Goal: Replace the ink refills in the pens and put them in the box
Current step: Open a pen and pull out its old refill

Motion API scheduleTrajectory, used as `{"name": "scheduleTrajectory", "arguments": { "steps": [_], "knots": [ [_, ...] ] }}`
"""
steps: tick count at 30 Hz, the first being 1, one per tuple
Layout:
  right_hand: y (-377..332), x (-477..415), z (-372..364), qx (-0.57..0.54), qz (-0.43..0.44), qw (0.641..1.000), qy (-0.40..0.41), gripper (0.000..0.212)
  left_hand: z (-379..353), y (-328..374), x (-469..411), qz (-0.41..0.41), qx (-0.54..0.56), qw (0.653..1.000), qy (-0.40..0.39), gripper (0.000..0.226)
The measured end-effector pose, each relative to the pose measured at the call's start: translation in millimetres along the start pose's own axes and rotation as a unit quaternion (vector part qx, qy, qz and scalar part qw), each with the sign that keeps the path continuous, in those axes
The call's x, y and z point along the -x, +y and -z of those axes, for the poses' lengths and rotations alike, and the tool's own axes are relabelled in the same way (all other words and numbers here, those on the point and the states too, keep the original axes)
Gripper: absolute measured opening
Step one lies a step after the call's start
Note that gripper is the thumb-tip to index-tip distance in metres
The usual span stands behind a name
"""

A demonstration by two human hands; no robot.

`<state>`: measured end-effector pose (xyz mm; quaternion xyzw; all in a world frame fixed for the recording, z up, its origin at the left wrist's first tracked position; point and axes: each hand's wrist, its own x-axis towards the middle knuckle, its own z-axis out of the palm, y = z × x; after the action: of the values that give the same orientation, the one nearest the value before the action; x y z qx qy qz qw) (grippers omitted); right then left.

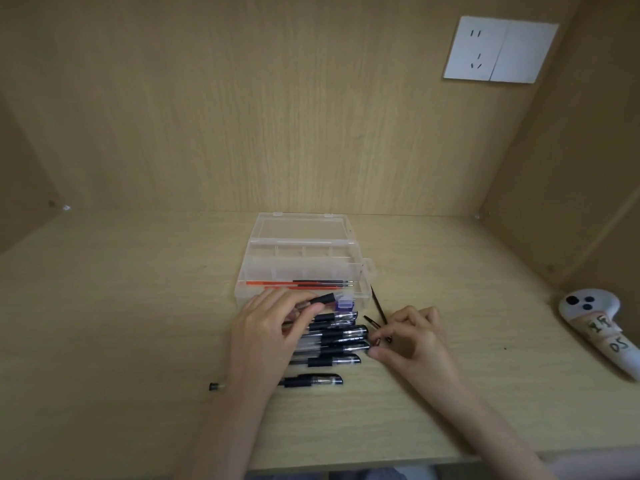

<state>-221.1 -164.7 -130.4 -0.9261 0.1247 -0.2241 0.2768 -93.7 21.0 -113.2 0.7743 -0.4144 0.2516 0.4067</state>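
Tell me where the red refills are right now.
Head view, centre: the red refills lie in the front compartment of the open clear box, beside the black refills, just beyond the left hand.

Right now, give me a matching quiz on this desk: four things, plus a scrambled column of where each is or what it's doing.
Things:
1. left hand
2. right hand
3. red refills
4. white controller

Places or states:
a. lies at the far right of the desk
b. pinches a small part by the pen tips
c. inside the clear box, front compartment
d. grips a pen above the row of pens

Pairs: 1-d, 2-b, 3-c, 4-a
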Motion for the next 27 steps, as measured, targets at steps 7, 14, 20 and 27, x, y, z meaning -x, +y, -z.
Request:
{"name": "scheduleTrajectory", "arguments": {
  "steps": [7,14,20,27],
  "knots": [
    [-3.0,-2.0,4.4,-0.032,-0.008,0.999,-0.002,0.021,-0.8,-0.9,0.2,0.003,0.010,1.000,-0.002,0.030],
    [-25.8,-47.3,22.0,-0.096,-0.015,0.995,0.004,0.016,-1.3,-0.5,0.6,0.004,0.014,1.000,-0.014,0.031],
    [-44.0,-113.1,3.0,0.016,0.021,0.979,-0.201,0.019,0.1,-0.5,0.0,0.012,0.026,1.000,0.006,0.025],
    [-33.5,-123.8,-18.2,0.110,-0.010,0.947,-0.303,0.037,-2.5,-3.1,1.2,0.014,0.029,0.999,-0.009,0.022]
  ]
}}
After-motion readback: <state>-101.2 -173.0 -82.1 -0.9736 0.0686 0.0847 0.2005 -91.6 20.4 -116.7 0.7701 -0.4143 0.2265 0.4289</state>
